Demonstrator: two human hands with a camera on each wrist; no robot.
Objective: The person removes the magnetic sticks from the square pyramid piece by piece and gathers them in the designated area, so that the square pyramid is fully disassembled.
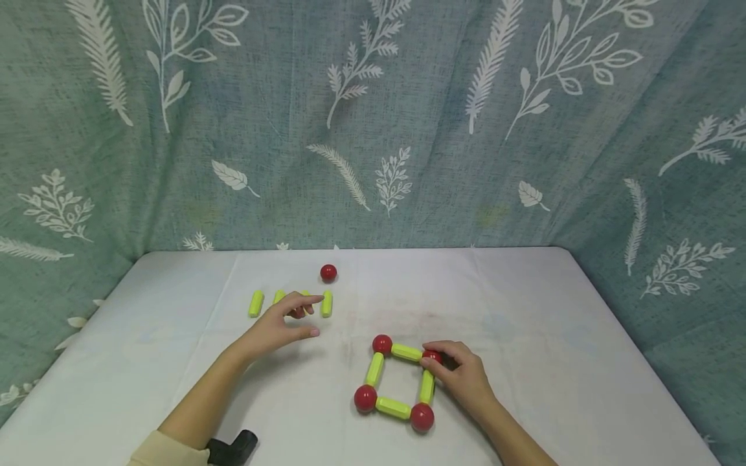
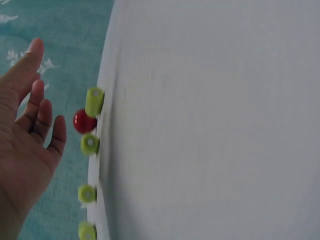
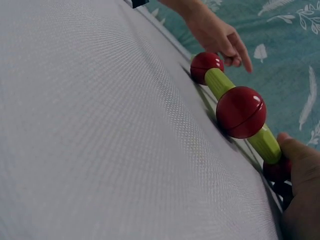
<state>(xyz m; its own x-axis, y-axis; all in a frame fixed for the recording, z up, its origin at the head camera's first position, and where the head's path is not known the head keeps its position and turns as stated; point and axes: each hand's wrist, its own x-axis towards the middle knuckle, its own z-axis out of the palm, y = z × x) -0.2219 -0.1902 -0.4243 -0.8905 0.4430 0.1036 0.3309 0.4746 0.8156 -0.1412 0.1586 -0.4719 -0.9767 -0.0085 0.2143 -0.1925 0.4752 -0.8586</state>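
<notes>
On the white table lies a square of green rods [image 1: 393, 407] joined by red balls [image 1: 422, 418] at its corners. My right hand [image 1: 468, 378] pinches the square's far right ball [image 1: 432, 355] between thumb and fingers. In the right wrist view this ball [image 3: 276, 171] is partly covered by the thumb. My left hand [image 1: 275, 329] is over the table to the left of the square, its thumb and index finger apart and nothing between them. Its fingers partly cover a row of loose green rods; the rightmost rod [image 1: 327, 303] is just beyond the index fingertip.
A loose red ball [image 1: 329, 273] sits behind the row, near the table's far edge. Another loose rod [image 1: 256, 303] marks the row's left end. A black wrist mount [image 1: 234, 448] is on the left forearm. Patterned green cloth [image 1: 361, 129] hangs behind the table [image 1: 524, 304].
</notes>
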